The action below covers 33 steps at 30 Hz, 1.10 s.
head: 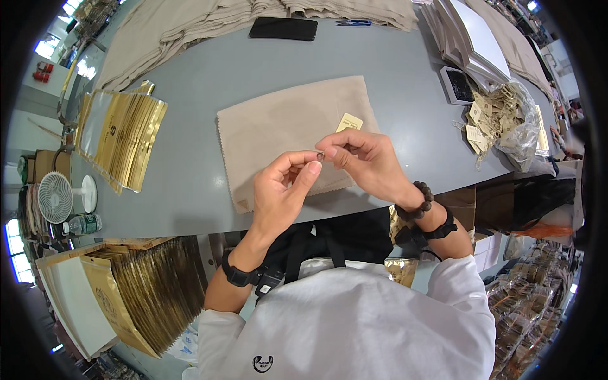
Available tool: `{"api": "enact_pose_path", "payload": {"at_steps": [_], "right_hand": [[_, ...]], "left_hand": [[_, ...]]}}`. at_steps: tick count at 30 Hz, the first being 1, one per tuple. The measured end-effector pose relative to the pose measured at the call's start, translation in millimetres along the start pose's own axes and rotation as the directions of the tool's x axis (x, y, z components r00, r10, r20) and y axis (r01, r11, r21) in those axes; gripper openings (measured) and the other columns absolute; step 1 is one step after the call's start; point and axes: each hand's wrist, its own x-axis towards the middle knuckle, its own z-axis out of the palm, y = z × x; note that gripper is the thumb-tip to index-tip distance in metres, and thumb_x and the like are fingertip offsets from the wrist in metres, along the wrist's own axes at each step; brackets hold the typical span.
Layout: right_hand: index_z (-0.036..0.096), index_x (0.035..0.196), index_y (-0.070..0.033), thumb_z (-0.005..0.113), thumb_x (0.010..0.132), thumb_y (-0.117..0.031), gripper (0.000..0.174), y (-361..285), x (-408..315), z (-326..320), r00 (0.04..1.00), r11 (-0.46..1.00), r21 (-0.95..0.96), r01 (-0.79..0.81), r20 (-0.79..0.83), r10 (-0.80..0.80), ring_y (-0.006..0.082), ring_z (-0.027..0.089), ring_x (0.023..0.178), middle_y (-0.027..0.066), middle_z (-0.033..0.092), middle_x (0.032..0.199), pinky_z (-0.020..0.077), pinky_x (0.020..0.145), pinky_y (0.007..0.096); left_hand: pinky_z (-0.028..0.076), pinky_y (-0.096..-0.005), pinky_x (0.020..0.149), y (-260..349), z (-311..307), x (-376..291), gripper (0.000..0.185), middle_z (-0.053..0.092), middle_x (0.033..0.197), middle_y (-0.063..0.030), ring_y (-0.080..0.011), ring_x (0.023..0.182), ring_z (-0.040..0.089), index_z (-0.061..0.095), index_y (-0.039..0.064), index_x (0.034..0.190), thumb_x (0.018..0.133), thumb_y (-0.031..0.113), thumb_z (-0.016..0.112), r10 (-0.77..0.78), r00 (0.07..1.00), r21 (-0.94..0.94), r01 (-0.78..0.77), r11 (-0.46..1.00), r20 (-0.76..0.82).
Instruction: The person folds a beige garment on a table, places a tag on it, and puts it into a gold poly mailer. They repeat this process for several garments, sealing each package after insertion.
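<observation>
A folded beige cloth (285, 118) with a pinked edge lies flat on the grey table (199, 156) before me. Above it, my left hand (285, 185) and my right hand (363, 159) meet fingertip to fingertip. Between them is a small dark ring or safety pin (320, 156), too small to tell which, pinched by the thumb and forefinger of each hand. A cream hang tag (349, 122) with writing shows just beyond my right knuckles, partly hidden by the hand. It rests on or just over the cloth.
Gold packaging bags (126, 142) lie at the left, near a small white fan (55, 197) and a plastic bottle (83, 224). A black phone (283, 29) and blue thread snips (354, 23) lie at the back. On the right are tags (494, 118) in a clear bag and a small box (456, 85).
</observation>
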Motion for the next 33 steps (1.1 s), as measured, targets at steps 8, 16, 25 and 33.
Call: {"api": "enact_pose_path", "payload": {"at_steps": [8, 16, 25, 33], "right_hand": [[0.078, 0.111, -0.004, 0.077, 0.094, -0.001, 0.017, 2.9, -11.3, -2.1, 0.968, 0.937, -0.252, 0.243, 0.004, -0.25, 0.0125, 0.069, 0.079, 0.0067, 0.077, 0.096, 0.0555, 0.071, 0.0273], [0.079, 0.108, -0.006, 0.077, 0.091, -0.001, 0.017, 5.6, -8.6, -1.2, 0.916, 0.86, -0.341, 0.38, 0.008, -0.401, 0.0187, 0.071, 0.074, 0.0063, 0.077, 0.09, 0.0548, 0.065, 0.0291], [0.081, 0.108, -0.006, 0.079, 0.093, -0.006, 0.015, 10.4, -5.6, -5.6, 0.989, 0.99, -0.019, 0.141, 0.04, -0.14, 0.0108, 0.068, 0.079, 0.0047, 0.077, 0.089, 0.0554, 0.073, 0.0274], [0.079, 0.103, -0.004, 0.077, 0.095, -0.005, 0.008, 19.8, -8.4, -34.7, 0.98, 0.957, -0.238, 0.166, -0.065, -0.186, 0.0101, 0.069, 0.083, 0.0041, 0.078, 0.094, 0.0563, 0.076, 0.0278]], "left_hand": [[0.051, -0.0228, 0.071, -7.5, -7.6, 0.9, 0.022, 0.074, 0.093, -0.0035, -0.0064, 0.08, 0.064, 0.072, -0.002, 0.112, 0.104, 0.018, 0.069, -0.185, 0.976, -0.111, 0.198, 0.974, 0.118], [0.051, -0.0241, 0.072, -10.5, 2.5, 3.0, 0.022, 0.074, 0.098, -0.0065, -0.0085, 0.082, 0.063, 0.069, -0.001, 0.117, 0.107, 0.018, 0.064, -0.196, 0.973, -0.179, 0.216, 0.96, 0.125], [0.05, -0.0248, 0.071, -17.1, -0.8, 4.6, 0.018, 0.071, 0.1, -0.0061, -0.0099, 0.081, 0.06, 0.066, 0.002, 0.116, 0.109, 0.017, 0.059, -0.257, 0.95, -0.296, 0.301, 0.907, 0.179], [0.05, -0.0253, 0.069, -15.0, -3.2, 3.9, 0.018, 0.071, 0.094, -0.0064, -0.0095, 0.077, 0.06, 0.065, 0.002, 0.112, 0.11, 0.018, 0.056, -0.25, 0.956, -0.354, 0.289, 0.89, 0.15]]}}
